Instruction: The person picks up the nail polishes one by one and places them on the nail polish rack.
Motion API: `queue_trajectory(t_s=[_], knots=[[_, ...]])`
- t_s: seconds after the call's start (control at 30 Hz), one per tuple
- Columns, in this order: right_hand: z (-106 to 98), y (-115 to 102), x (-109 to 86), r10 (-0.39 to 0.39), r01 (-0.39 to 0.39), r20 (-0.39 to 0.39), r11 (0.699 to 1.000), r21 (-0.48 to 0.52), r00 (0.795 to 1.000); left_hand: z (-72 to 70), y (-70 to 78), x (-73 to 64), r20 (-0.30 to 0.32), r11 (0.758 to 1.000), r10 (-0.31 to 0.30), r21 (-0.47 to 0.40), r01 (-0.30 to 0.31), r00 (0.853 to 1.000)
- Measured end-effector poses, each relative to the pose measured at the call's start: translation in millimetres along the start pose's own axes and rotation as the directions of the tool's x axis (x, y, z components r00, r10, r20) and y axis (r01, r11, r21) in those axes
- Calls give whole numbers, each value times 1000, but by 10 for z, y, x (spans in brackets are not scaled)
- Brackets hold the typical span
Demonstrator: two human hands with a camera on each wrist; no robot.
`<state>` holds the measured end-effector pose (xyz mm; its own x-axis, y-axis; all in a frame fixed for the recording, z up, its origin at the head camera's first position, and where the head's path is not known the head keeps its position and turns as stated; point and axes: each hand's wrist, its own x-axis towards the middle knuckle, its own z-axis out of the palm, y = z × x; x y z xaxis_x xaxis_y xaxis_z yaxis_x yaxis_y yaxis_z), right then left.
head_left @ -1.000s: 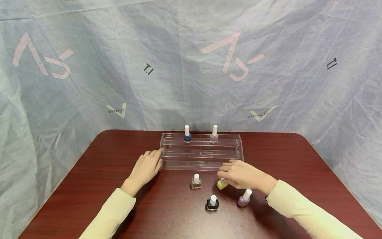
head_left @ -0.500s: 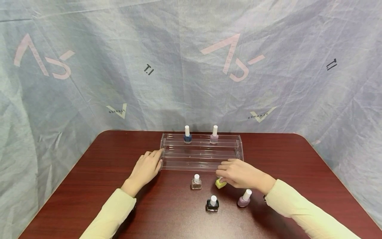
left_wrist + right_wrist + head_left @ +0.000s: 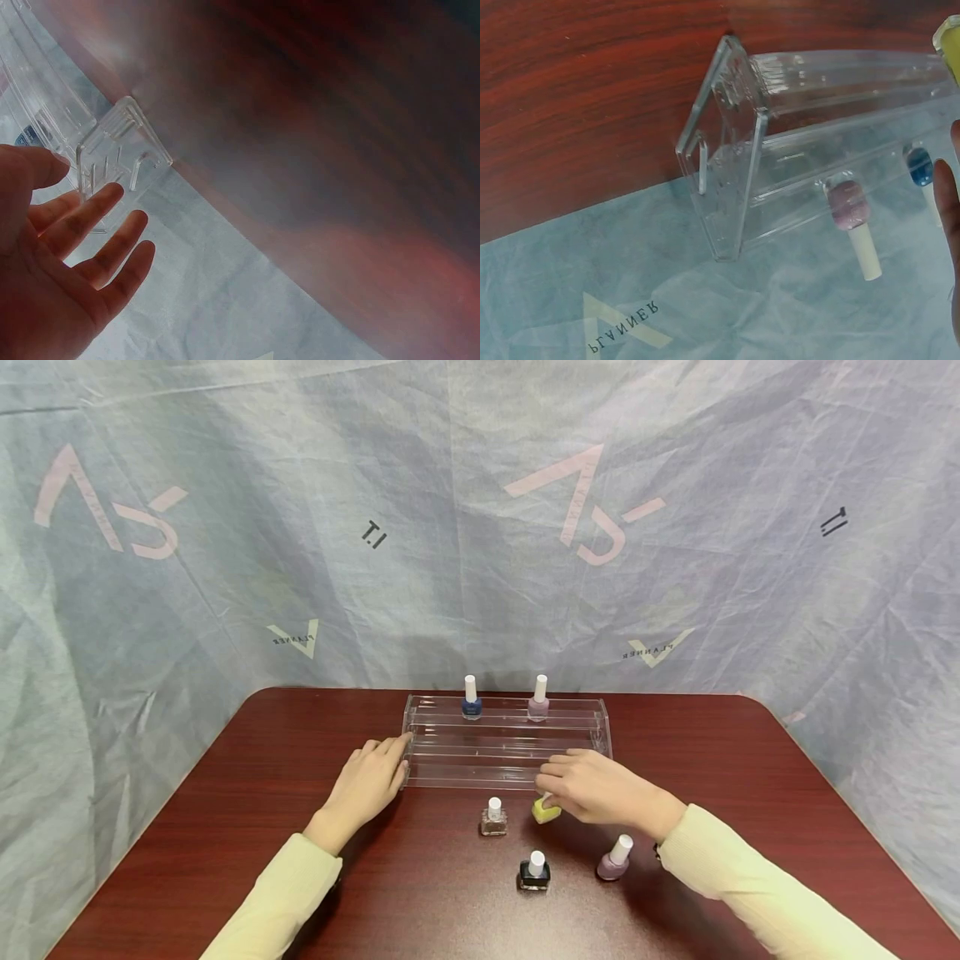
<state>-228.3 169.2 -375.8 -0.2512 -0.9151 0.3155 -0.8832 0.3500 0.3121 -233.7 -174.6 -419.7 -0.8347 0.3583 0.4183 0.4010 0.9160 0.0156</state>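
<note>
My right hand point(image 3: 596, 785) pinches a yellow nail polish bottle point(image 3: 546, 811) by its cap, mostly hidden by the fingers, just in front of the clear acrylic rack point(image 3: 480, 777). The right wrist view catches the bottle's yellow glass point(image 3: 951, 49) at the upper right edge. With loosely spread fingers, my left hand point(image 3: 367, 777) touches the rack's left end; in the left wrist view its fingertips overlap the clear end panel point(image 3: 124, 146). On the top tier stand a blue nail polish bottle point(image 3: 471, 707) and a pale pink nail polish bottle point(image 3: 538, 707), both white-capped.
A brownish nail polish bottle point(image 3: 493, 821) stands on the dark red table point(image 3: 420, 893) before the rack. Closer to me are a black nail polish bottle point(image 3: 535, 875) and a mauve nail polish bottle point(image 3: 612, 865), beneath the right forearm's side. A grey cloth point(image 3: 420, 585) hangs behind the table.
My right hand has moved slightly left and toward the rack, carrying the yellow nail polish bottle with it. The left hand stays at the rack's left end.
</note>
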Motion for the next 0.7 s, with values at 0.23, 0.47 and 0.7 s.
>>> queue_trajectory(t_s=[0.23,0.47,0.7], knots=[[-41,39,71,18,-18,-17,1000,-1,1000,-2,1,-1,7,1000,-6,-7,6,1000],[-77,98,133,47,-47,1,999,-6,999,-2,-3,0,10,1000,-9,-12,9,1000],[-107,161,228,48,-48,-25,999,-13,999,6,-10,0,3,1000,-4,-11,4,1000]])
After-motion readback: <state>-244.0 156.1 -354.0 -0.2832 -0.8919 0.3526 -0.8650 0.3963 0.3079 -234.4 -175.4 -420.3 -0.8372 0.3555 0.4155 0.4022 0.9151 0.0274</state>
